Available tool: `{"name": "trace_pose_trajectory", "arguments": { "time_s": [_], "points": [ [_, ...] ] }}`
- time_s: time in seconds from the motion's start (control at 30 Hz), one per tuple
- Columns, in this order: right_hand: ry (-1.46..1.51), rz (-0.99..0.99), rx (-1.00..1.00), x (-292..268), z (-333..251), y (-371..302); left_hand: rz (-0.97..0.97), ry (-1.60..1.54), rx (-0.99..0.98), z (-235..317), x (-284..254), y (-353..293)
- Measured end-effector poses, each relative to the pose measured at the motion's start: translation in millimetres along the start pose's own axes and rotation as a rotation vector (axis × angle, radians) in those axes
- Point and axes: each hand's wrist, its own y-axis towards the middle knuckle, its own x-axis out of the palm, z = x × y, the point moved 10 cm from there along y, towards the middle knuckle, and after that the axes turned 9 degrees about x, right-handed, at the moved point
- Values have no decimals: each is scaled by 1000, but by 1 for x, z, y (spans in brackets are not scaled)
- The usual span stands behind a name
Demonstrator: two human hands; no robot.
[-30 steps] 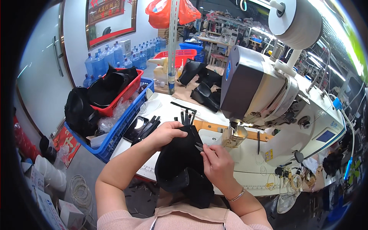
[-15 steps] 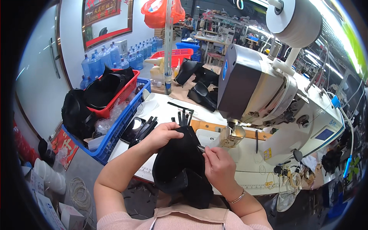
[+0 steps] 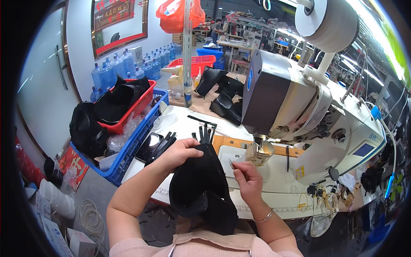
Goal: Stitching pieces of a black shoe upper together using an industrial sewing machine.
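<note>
My left hand (image 3: 184, 153) grips the top edge of a black boot upper (image 3: 199, 177), thumb on its face. The upper hangs toward my lap, its lower part curled into a loop. To its right, my right hand (image 3: 249, 180) is closed on a small pointed metal tool (image 3: 231, 164). The tool's tip points up and left, apart from the upper; its exact kind is too small to make out. Just beyond my right hand stands the sewing machine (image 3: 278, 94), its needle area above the white plate (image 3: 231, 156).
Left of the table, a blue basket (image 3: 113, 171) and a red basket (image 3: 147, 92) hold more black pieces. A phone (image 3: 150, 144) and black strips (image 3: 165, 147) lie by my left forearm. Black uppers (image 3: 227, 105) lie behind a metal post (image 3: 187, 55). Blue water bottles (image 3: 115, 66) line the wall.
My right hand has drawn the metal tool away from the upper's right edge, slightly to the right. My left hand keeps its grip on the upper, which has shifted slightly.
</note>
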Motion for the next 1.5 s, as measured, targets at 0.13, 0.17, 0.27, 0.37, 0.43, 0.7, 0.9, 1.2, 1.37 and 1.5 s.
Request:
{"name": "trace_pose_trajectory", "arguments": {
  "time_s": [0.13,0.17,0.27,0.37,0.43,0.7,0.9,1.2,1.37,1.5],
  "points": [
    [70,-51,237,-1,23,-16,-148,559,360,51,25,-26],
    [178,-94,330,1,30,-21,-242,654,476,58,37,-35],
    [235,-180,375,4,21,-38,-345,823,835,80,57,-74],
    [106,-218,347,8,11,-48,-330,879,970,82,55,-95],
    [-106,-246,107,14,-24,-44,-273,881,965,85,52,-102],
    [-160,-345,44,34,-46,-31,-310,915,952,85,61,-107],
    [-149,-417,66,42,-43,-26,-300,907,978,86,62,-107],
    [-11,-293,144,30,-29,-23,-206,772,877,84,47,-89],
    [49,-307,137,33,-27,-23,-210,789,869,83,47,-89],
    [30,-411,238,41,-20,-23,-218,789,877,84,50,-91]
  ]
}}
